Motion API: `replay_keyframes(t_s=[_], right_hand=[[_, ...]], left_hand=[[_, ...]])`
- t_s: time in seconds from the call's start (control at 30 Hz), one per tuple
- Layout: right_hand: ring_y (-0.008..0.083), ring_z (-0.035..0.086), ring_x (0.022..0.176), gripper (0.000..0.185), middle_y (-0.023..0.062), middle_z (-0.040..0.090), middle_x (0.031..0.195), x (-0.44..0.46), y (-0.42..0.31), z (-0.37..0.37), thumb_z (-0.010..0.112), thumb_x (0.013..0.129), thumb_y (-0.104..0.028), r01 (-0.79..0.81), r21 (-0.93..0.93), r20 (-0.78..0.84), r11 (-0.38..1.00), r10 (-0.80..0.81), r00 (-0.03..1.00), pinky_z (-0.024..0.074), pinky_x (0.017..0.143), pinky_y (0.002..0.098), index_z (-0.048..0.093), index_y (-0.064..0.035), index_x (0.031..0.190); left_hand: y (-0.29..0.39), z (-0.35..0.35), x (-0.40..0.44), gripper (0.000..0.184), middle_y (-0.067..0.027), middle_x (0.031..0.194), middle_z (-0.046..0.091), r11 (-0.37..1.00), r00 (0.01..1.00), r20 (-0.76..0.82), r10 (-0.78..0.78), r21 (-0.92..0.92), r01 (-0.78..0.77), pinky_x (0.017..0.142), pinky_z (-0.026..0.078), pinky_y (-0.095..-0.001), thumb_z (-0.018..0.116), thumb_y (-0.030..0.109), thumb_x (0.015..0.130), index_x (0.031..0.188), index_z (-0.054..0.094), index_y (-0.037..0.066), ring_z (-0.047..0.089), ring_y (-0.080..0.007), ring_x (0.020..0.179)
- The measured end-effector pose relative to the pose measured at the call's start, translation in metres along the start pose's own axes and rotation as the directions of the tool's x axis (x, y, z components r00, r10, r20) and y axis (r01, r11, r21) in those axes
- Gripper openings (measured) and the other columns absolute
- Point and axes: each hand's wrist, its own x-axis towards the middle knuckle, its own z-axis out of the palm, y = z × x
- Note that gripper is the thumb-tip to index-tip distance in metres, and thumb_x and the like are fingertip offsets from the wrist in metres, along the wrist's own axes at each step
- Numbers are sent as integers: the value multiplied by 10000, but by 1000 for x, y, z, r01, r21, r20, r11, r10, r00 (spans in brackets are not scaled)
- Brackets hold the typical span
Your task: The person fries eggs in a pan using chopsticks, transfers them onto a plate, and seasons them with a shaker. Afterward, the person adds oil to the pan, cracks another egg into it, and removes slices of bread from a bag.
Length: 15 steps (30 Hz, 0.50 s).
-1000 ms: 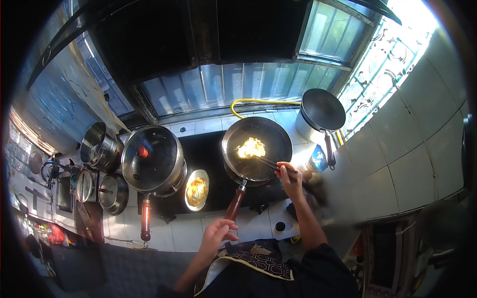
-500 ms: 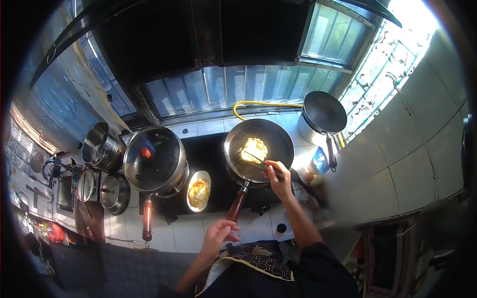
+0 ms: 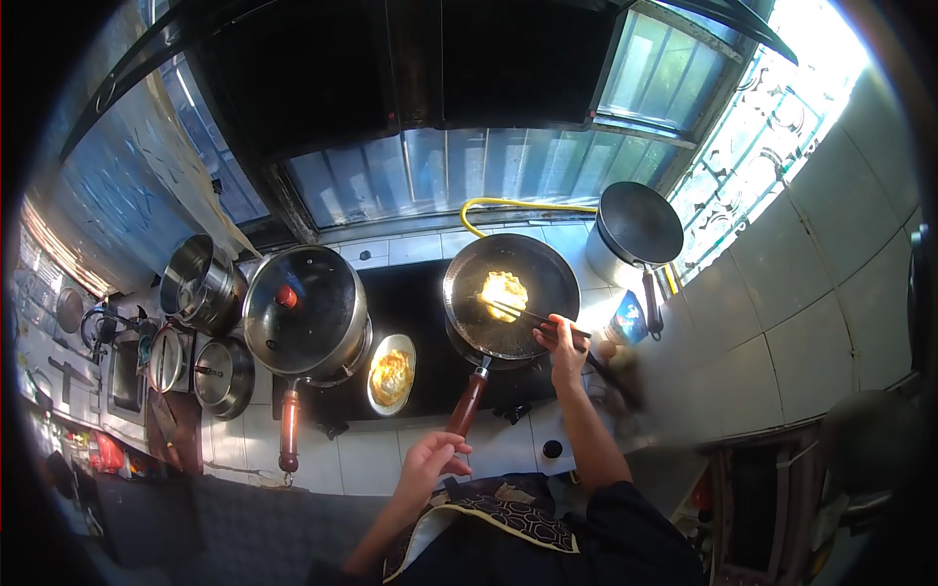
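Observation:
A dark frying pan (image 3: 552, 269) rests on the black stove (image 3: 410, 293) with a yellow egg (image 3: 505, 295) lying in it. My right hand (image 3: 564, 347) grips dark chopsticks (image 3: 532, 315), whose tips touch the egg. The pan's reddish wooden handle (image 3: 468, 401) points down toward me. Near the handle's end is my left hand (image 3: 431, 467), fingers curled; whether it touches the handle I cannot make out. Left of the pan, a white oval dish (image 3: 406, 349) holds a fried egg (image 3: 390, 378).
A large lidded pan (image 3: 302, 310) stands left of the dish. Farther left are a steel pot (image 3: 198, 285) and a smaller lidded pot (image 3: 224, 378). At the back right a dark pan (image 3: 637, 225) sits on a pot, near a yellow hose (image 3: 528, 201) and some eggs (image 3: 614, 354).
The chopsticks moved across the egg, and my right hand went left, then back slightly right. The egg has shifted a little to the right in the pan. My left hand stayed near the handle.

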Motion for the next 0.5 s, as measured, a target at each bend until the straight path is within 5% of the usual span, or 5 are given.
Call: replay_keyframes(t_s=[0.5], right_hand=[[310, 637, 746, 234, 184, 600, 853, 1, -32, -11, 450, 897, -138, -117, 294, -145, 949, 165, 976, 565, 646, 319, 542, 62, 978]], left_hand=[[1, 1, 0, 193, -133, 941, 593, 1000, 1000, 6, -2, -5, 2, 682, 512, -291, 432, 120, 895, 1034, 496, 3, 616, -175, 701]])
